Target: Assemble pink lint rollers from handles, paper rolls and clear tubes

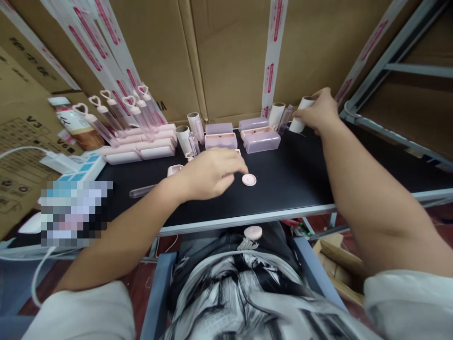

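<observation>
My left hand [214,174] hovers over the middle of the black table, fingers loosely bent and thumb apart. Its index fingertip is close to a round pink disc [249,180]; whether they touch I cannot tell. At the back right, my right hand [321,112] grips an upright white hollow roll [297,123] from its right side. Left of that roll stand a clear plastic tube [285,120] and another white roll [276,114]. Lilac-and-pink cases [262,141] lie in front of them. Partly behind my left hand is a small pink part [174,170].
Pink pieces [155,147] and clear tubes with heart-shaped loops [101,123] stand at the left, near a bottle [76,123] and power strip [83,167]. A second pink disc [253,232] rests on my lap. Cardboard boxes [230,56] wall the back; a metal frame [385,71] stands right.
</observation>
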Demonstrator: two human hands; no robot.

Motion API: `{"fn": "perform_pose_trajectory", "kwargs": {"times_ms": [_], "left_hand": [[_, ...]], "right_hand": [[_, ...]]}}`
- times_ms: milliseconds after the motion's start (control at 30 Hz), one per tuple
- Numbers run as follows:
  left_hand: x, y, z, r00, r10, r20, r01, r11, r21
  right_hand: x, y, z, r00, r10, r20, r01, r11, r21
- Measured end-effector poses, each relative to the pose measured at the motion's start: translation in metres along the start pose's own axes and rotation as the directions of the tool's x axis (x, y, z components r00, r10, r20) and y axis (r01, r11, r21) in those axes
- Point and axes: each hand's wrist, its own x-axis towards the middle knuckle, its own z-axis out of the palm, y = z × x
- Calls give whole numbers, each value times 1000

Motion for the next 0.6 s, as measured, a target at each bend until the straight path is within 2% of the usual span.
{"fn": "perform_pose_trajectory", "kwargs": {"times_ms": [67, 100, 167, 200, 233, 267, 333, 367, 400, 467, 533, 600], "left_hand": [[-1, 30, 16, 991, 111, 75, -107, 993, -51], [-3, 45, 33, 974, 187, 126, -174, 979, -103], [-14, 67, 82, 914, 335, 228, -263, 918, -296], [-22, 71, 113, 896, 353, 269, -243, 898, -368], [-33, 70, 146, 898, 286, 334, -149, 913, -381], [-44, 64, 177, 889, 166, 427, 0, 932, -362], [-64, 42, 228, 790, -34, 613, 311, 883, -351], [-73, 29, 246, 756, -92, 648, 430, 816, -386], [-79, 18, 257, 750, -113, 652, 464, 791, -398], [-86, 3, 266, 741, -168, 650, 516, 762, -391], [-88, 0, 264, 740, -209, 640, 540, 752, -378], [-90, 5, 256, 745, -217, 630, 544, 746, -385]], "right_hand": [[6, 6, 4, 1000, 16, 8, -16, 1000, 1], [9, 9, 6, 1000, 18, 15, -18, 1000, 13], [14, 13, 9, 1000, 7, 15, -8, 999, 54], [16, 15, 10, 1000, 2, 8, -2, 997, 82], [17, 15, 10, 1000, 0, -2, 0, 994, 110], [17, 15, 10, 1000, 3, -9, -1, 991, 132], [16, 14, 7, 1000, 19, -16, -17, 991, 136], [15, 13, 5, 1000, 24, -12, -22, 993, 117], [15, 12, 3, 1000, 30, -7, -30, 995, 92], [15, 14, 2, 999, 44, 13, -44, 998, 49], [20, 20, 5, 998, 55, 15, -55, 998, 42], [28, 30, 12, 999, -7, 33, 4, 997, 83]]}}
